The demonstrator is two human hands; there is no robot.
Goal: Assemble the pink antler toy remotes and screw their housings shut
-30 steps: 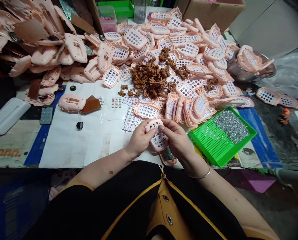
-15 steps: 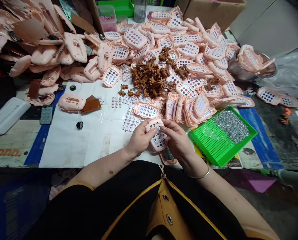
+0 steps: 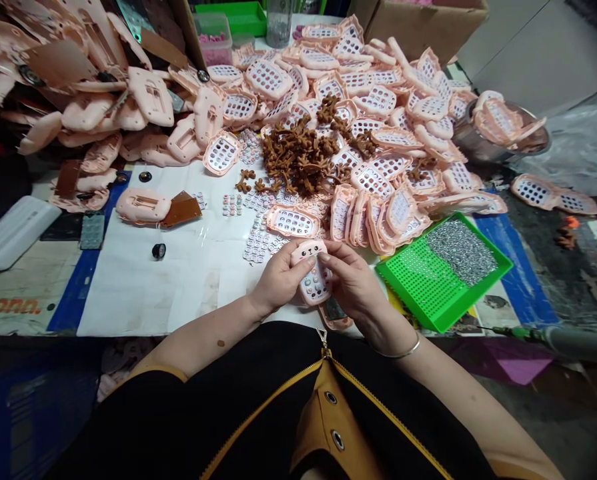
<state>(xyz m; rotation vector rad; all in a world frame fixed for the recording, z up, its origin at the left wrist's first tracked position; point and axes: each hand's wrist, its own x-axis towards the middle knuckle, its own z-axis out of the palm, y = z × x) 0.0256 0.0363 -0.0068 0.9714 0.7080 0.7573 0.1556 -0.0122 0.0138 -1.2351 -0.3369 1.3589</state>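
Note:
Both my hands hold one pink toy phone shell [image 3: 312, 275] with a small face at its top and rows of button holes, just above the white sheet [image 3: 178, 267]. My left hand [image 3: 279, 280] grips its left side, thumb on the front. My right hand [image 3: 354, 280] closes on the right side, fingers curled over the keypad. Another pink shell [image 3: 334, 315] lies under my right wrist. Loose button pads [image 3: 258, 243] lie just beyond my hands.
A big heap of pink keypad shells [image 3: 378, 107] fills the back and right, with a pile of brown rubber pieces [image 3: 298, 157] in it. A green tray [image 3: 443, 270] with small silver parts sits to the right. Pink back covers [image 3: 103, 100] are heaped at the left.
The pink shell and both hands have shifted slightly nearer and left; my right fingers have slid down over the keypad. The rest is unchanged.

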